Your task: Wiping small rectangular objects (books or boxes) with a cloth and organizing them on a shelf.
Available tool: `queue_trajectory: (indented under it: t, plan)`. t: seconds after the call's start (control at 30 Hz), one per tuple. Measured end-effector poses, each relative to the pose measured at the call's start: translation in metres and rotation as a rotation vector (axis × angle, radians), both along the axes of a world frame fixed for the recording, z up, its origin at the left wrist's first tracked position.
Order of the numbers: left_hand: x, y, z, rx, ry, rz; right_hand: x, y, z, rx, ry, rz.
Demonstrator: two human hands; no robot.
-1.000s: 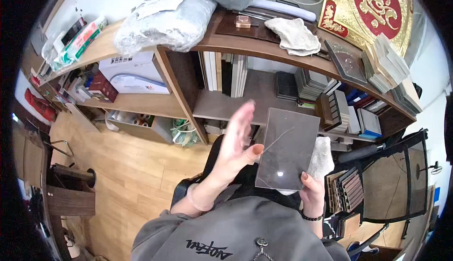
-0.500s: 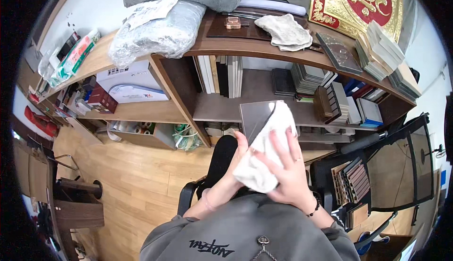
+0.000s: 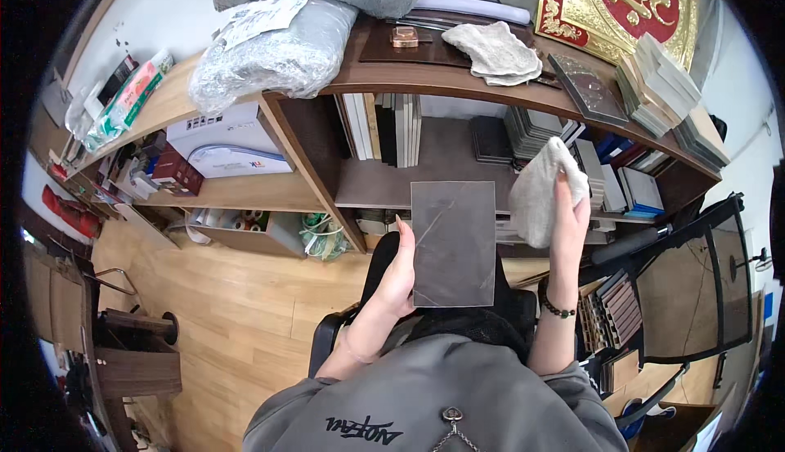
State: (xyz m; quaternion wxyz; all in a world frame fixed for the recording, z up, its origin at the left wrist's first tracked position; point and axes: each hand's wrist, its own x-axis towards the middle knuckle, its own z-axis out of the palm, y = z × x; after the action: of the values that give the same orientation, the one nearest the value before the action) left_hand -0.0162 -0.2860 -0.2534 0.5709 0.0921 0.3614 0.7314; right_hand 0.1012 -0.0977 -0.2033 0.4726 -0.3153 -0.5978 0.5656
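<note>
My left hand (image 3: 396, 275) grips a dark grey rectangular sample panel (image 3: 454, 248) by its left edge, thumb along the front side. The panel is held upright above my lap, and thin pale streaks cross its surface. To the right of it, and apart from it, my right hand (image 3: 570, 211) pinches a whitish cloth (image 3: 537, 199) that hangs down from the fingers. Another pale cloth (image 3: 493, 53) lies crumpled on the shelf top, right of a small copper-coloured object (image 3: 404, 37).
A wooden shelf unit (image 3: 384, 84) curves across in front, holding books and stacked sample tiles (image 3: 531, 135). On top are a plastic-wrapped parcel (image 3: 274, 51), a dark slab (image 3: 587, 88) and a red and gold plaque (image 3: 630, 6). At right stands a mesh-backed chair (image 3: 695, 288) bearing samples.
My right hand has lifted the cloth off the panel and moved right with it. The panel's face is now uncovered, still in my left hand.
</note>
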Motion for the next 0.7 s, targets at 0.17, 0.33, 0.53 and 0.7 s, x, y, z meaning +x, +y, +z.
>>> queue_trajectory:
  t: [0.17,0.33,0.53,0.7]
  plan:
    - [0.000,-0.006,-0.008,0.247,-0.115,-0.014,0.011,-0.001,-0.002,-0.262,0.381,0.117]
    - [-0.010,-0.006,-0.008,-0.029,0.386,0.073,0.028,-0.013,0.025,-0.156,0.481,0.426]
    - [-0.004,-0.010,0.004,0.040,0.695,0.080,0.025,-0.034,0.062,0.848,-0.084,0.772]
    - [-0.003,-0.005,-0.005,0.159,0.681,0.051,0.021,-0.065,0.096,1.150,-0.476,0.557]
